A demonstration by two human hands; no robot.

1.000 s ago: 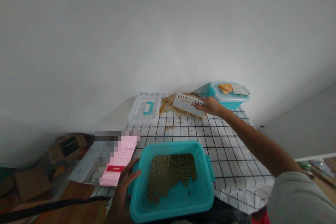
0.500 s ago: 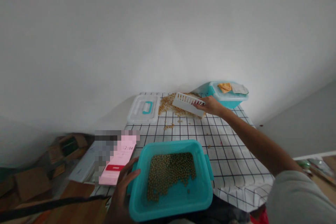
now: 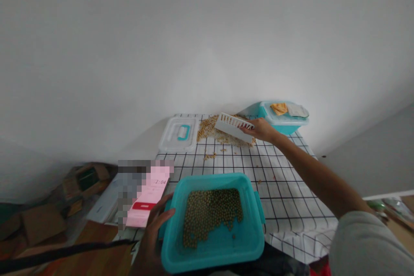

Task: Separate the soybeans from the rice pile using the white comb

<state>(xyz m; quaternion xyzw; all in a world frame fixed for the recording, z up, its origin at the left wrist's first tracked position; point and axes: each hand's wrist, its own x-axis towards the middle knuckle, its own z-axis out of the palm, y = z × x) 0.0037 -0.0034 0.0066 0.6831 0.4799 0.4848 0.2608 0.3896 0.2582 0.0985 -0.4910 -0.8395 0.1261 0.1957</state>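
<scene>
My right hand (image 3: 263, 130) reaches to the far side of the table and grips a white slotted plastic tray (image 3: 233, 127), tilted on edge against a heap of tan beans (image 3: 208, 128). Loose beans lie scattered just in front of the heap. My left hand (image 3: 155, 228) grips the left rim of a turquoise tub (image 3: 213, 256) at the near table edge. A layer of greenish beans (image 3: 210, 213) covers the far part of the tub's floor.
A black-grid white cloth (image 3: 284, 194) covers the table. A clear lid with a turquoise handle (image 3: 179, 133) lies at the back left. A lidded turquoise box (image 3: 283, 116) with orange and grey items stands at the back right. A pink phone screen (image 3: 147, 202) sits left of the tub. Cardboard boxes (image 3: 39, 220) lie on the floor.
The white tray in my right hand has shifted slightly to the right along the bean heap. My left hand and the tub have stayed in place.
</scene>
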